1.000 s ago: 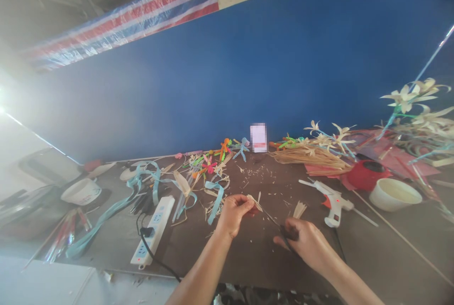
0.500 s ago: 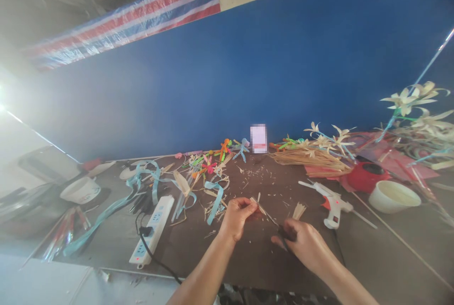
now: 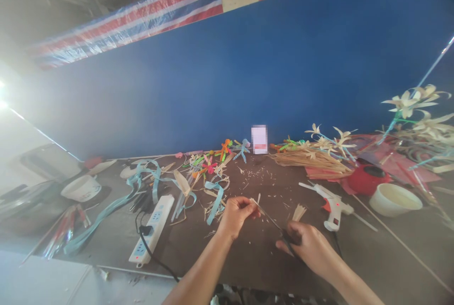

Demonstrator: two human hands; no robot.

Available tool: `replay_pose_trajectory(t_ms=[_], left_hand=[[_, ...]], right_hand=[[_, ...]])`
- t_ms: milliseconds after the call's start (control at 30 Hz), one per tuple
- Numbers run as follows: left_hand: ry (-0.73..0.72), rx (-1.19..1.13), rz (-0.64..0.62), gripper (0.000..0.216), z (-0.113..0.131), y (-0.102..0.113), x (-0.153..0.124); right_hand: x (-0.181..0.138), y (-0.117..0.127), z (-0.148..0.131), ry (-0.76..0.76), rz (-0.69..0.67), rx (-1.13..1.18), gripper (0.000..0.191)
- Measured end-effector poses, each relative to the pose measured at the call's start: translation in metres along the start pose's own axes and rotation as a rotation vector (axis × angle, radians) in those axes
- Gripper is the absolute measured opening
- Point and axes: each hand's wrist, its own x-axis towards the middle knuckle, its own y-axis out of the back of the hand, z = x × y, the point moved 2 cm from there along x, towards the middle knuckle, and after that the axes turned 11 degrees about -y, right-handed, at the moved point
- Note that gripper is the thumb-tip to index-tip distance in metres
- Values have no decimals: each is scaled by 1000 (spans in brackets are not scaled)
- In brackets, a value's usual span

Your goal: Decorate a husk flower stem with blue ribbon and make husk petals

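Head view: left hand (image 3: 237, 214) pinches a pale strip (image 3: 252, 200), right hand (image 3: 308, 240) grips scissors (image 3: 272, 222); any slip could nick the left hand.

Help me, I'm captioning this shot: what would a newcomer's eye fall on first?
A broad, flat blue panel behind the dark brown table dominates the view. Below it, near the centre, the left hand pinches a small pale strip, and the right hand holds a thin, dark-handled metal tool reaching toward it. Right of the hands lies a white, pistol-shaped glue gun.
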Motion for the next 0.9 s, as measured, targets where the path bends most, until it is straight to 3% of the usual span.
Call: replay_pose_trajectory(t_ms=[633,900], left_hand=[[93,-51,-35,23,-2,-7,-5],[106,-45,-38,19,-1,-11,-6]], right_hand=[[3,-9,-2,22,-97,210,33],[10,-22,6,-136,-189,513,33]])
